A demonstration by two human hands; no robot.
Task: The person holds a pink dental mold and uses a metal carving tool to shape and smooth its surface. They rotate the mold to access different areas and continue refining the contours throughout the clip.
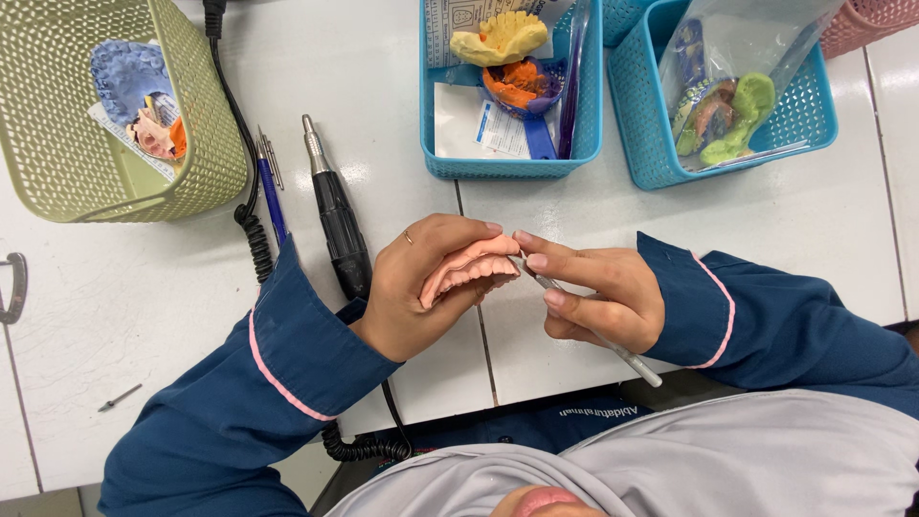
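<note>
While my left hand grips the pink denture, my right hand pinches a thin tool, tip touching its right end.

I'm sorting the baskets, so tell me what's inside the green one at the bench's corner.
The green basket holds a blue dental impression lying over a pink and orange cast on a slip of paper. The basket wall hides anything lower down, and whatever lies beneath the impression cannot be seen.
</note>
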